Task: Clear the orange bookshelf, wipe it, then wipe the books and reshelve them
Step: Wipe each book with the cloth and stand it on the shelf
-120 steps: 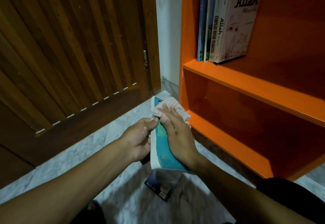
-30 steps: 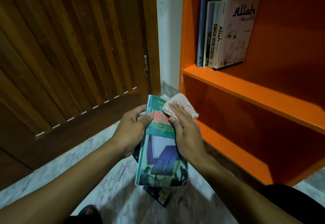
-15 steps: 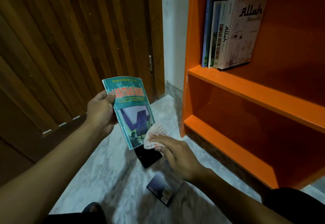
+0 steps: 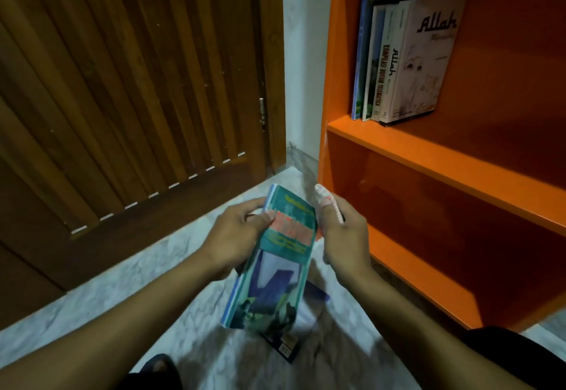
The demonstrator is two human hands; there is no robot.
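- A pale marbled floor runs between a dark slatted wooden door on the left and the orange bookshelf on the right, with a strip of white wall between them.
- On the upper shelf board a short row of books stands upright against the left wall of the bookshelf; the outermost one shows a white cover with the word "Allah".
- The compartment below that board shows only its orange surfaces, and the bottom board sits just above the floor.
- A teal paperback is held over the floor in front of the bookshelf, cover up and blurred, its top edge pointing away from the person.
- The left hand grips the teal paperback at its left edge near the top, thumb on the cover and fingers curled behind.
- The right hand is at the book's right edge and clutches a pale cloth with reddish marks, which sticks up above the fingers; whether this hand also holds the book is unclear.
- Beneath the paperback another dark book lies flat on the floor, partly hidden.
- A dark sandal shows at the bottom edge.
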